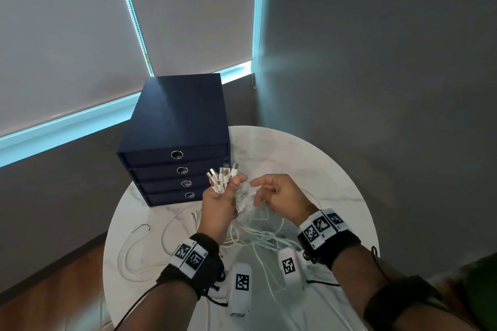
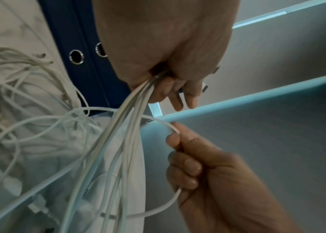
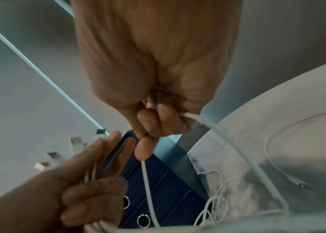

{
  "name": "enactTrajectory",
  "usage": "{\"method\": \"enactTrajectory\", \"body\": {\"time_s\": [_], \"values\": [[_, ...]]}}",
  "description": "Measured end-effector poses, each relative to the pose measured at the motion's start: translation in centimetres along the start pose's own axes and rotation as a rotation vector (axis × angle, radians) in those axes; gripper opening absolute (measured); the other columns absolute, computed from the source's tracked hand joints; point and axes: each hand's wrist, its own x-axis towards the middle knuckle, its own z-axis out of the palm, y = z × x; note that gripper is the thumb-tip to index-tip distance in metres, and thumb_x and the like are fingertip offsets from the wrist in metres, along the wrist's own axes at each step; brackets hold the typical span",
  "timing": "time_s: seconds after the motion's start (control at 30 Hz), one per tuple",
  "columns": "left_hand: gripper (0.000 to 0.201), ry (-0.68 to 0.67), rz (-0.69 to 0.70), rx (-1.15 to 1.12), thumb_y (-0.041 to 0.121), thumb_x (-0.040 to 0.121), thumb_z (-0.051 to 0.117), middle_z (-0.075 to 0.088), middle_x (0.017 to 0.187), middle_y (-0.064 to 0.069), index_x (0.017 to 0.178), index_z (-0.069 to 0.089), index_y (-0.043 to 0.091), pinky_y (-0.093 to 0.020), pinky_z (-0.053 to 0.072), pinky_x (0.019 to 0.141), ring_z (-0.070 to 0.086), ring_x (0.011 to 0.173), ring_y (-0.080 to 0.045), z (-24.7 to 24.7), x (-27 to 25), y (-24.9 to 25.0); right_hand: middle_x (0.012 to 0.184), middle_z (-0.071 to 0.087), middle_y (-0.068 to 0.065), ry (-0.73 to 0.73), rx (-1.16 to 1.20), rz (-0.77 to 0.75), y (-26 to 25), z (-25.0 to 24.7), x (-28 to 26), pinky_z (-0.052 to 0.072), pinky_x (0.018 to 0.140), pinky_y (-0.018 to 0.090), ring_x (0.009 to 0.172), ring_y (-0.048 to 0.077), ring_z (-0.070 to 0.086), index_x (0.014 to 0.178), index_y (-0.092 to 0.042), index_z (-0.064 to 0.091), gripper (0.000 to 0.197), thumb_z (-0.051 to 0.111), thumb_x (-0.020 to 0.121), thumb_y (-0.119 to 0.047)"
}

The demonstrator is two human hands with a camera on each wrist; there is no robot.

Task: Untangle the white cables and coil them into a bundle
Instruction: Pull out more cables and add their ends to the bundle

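Above a round marble table (image 1: 336,169), my left hand (image 1: 219,204) grips a bunch of white cables (image 2: 130,110) near their ends. Several plugs (image 1: 222,176) stick up past its fingers. The strands hang down from its fist into a loose tangle (image 1: 258,234) lying on the tabletop. My right hand (image 1: 277,196), just to the right, holds a single white cable (image 3: 148,186), its fingers curled round it. That cable (image 2: 164,208) loops out below the right hand's fingers (image 2: 186,167) and runs back to the tangle.
A dark blue box of four drawers (image 1: 174,142) stands at the table's back left, just behind my left hand. More cable loops (image 1: 139,252) trail over the left part of the table. Grey blinds and wall rise behind. Wooden floor (image 1: 53,290) shows at lower left.
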Motion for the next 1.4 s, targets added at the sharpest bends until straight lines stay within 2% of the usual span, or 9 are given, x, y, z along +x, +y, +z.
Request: {"method": "enactTrajectory", "body": {"time_s": [0.1,0.2,0.43,0.6,0.73,0.93,1.1,1.27,1.4], "values": [[0.029,-0.092,-0.039,0.052,0.037,0.094,0.065,0.037,0.058,-0.006,0.094,0.079,0.012,-0.023,0.021,0.044,0.02,0.049,-0.016,0.0,-0.1,-0.6,0.071,0.069,0.006,0.063,0.123,-0.088,-0.9,-0.2,0.0,0.036,0.044,0.017,0.048,0.013,0.059,0.111,-0.01,0.065,0.031,0.046,0.094,0.007],[0.024,-0.163,-0.071,0.042,0.031,0.096,0.064,0.058,0.07,0.001,0.094,0.079,0.013,-0.021,0.021,0.042,0.024,0.046,-0.011,-0.4,-0.9,-1.3,0.071,0.066,0.008,0.236,0.25,-0.16,-2.4,-2.2,0.9,0.034,0.044,0.019,0.043,0.007,0.043,0.105,-0.014,0.063,0.031,0.044,0.095,0.008],[0.024,-0.078,-0.135,0.017,0.024,0.098,0.061,0.058,0.066,0.007,0.098,0.075,0.004,-0.018,0.021,0.04,0.026,0.045,-0.008,-2.1,-0.7,-1.8,0.072,0.067,0.003,0.575,0.139,-0.175,-3.0,-7.7,1.8,0.04,0.064,0.019,0.054,-0.004,0.053,0.096,-0.024,0.066,0.033,0.046,0.095,0.003],[0.022,-0.021,-0.105,0.18,0.018,0.096,0.065,0.054,0.051,0.008,0.078,0.074,0.011,-0.02,0.025,0.038,0.03,0.038,-0.007,-1.1,-0.2,-1.0,0.111,0.065,-0.002,0.228,-0.523,-0.122,-0.6,-6.0,1.4,0.047,0.099,0.035,0.101,0.015,0.063,0.105,-0.022,0.07,0.037,0.051,0.085,0.004],[0.03,-0.064,-0.029,0.293,0.018,0.094,0.069,0.05,0.044,0.011,0.071,0.07,0.0,-0.022,0.028,0.042,0.033,0.037,-0.005,0.5,0.0,-0.5,0.098,0.07,-0.003,-0.075,-0.541,-0.131,-1.7,-1.5,0.3,0.053,0.087,0.038,0.089,0.015,0.065,0.095,-0.024,0.07,0.022,0.048,0.096,-0.024],[0.027,-0.092,-0.096,0.223,0.017,0.095,0.067,0.049,0.046,0.008,0.07,0.071,0.01,-0.021,0.022,0.04,0.028,0.038,-0.008,0.1,-0.1,-0.5,0.084,0.068,0.001,-0.015,-0.526,-0.113,-2.3,-0.3,0.6,0.053,0.076,0.036,0.079,0.018,0.062,0.078,-0.02,0.059,0.018,0.053,0.094,-0.02],[0.021,-0.141,-0.175,0.07,0.019,0.099,0.062,0.058,0.067,0.008,0.102,0.075,0.003,-0.021,0.02,0.04,0.026,0.045,-0.008,-2.2,0.1,-0.9,0.078,0.066,-0.001,0.271,-0.391,-0.164,-3.1,-4.1,2.0,0.045,0.074,0.028,0.074,0.017,0.059,0.082,-0.016,0.062,0.012,0.059,0.094,-0.018],[0.02,-0.146,-0.171,0.102,0.024,0.096,0.065,0.058,0.074,-0.003,0.095,0.08,0.01,-0.022,0.021,0.041,0.028,0.047,-0.011,-3.1,0.4,-1.6,0.077,0.064,0.001,0.525,-0.377,-0.177,-4.6,-8.0,2.3,0.035,0.065,0.026,0.072,0.019,0.055,0.085,-0.011,0.064,0.013,0.056,0.095,-0.017],[0.021,-0.127,-0.179,0.17,0.032,0.095,0.066,0.044,0.082,-0.014,0.092,0.082,0.018,-0.023,0.022,0.043,0.023,0.051,-0.017,-4.0,0.4,-2.6,0.094,0.07,0.012,0.819,-0.216,-0.182,-4.7,-12.0,2.8,0.042,0.078,0.028,0.086,0.024,0.061,0.093,-0.007,0.067,0.016,0.052,0.094,-0.009]]}}
